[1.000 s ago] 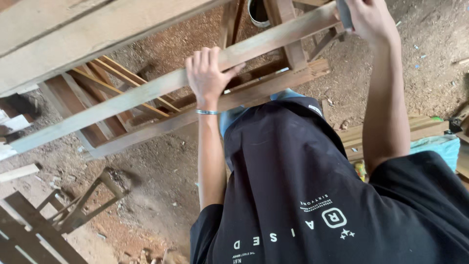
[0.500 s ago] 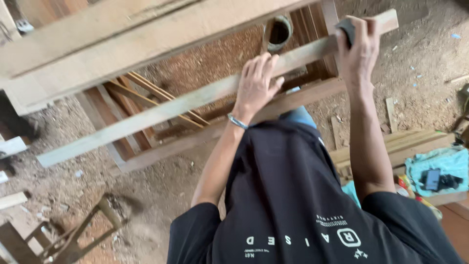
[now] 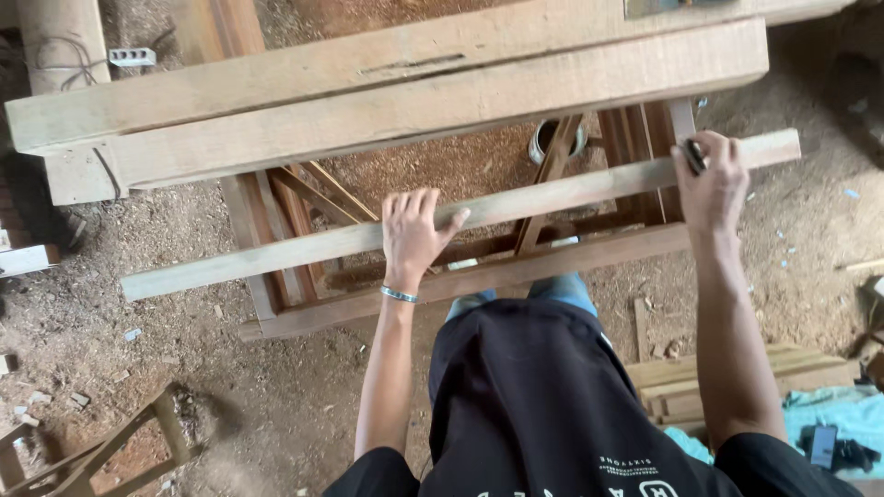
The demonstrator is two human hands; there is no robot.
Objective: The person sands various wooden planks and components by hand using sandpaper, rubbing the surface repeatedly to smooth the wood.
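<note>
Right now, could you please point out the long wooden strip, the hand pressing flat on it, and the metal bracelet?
long wooden strip [image 3: 276, 255], head view, bare face.
left hand [image 3: 412, 235], head view, back of hand.
metal bracelet [image 3: 400, 294], head view, band at wrist.

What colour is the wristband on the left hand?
Light blue-silver wristband on the left hand; head view.

The right hand covers most of a small dark tool, so its kind cannot be told. The left hand hides the strip of the long wooden slat beneath its palm. The person's black shirt conceals the legs and runs off the bottom edge. The heavy beam hides the top of the wooden frame beneath it. A round can shows only partly behind a brace. At the bottom right corner, a dark phone-like thing on blue cloth is too small to identify.
</note>
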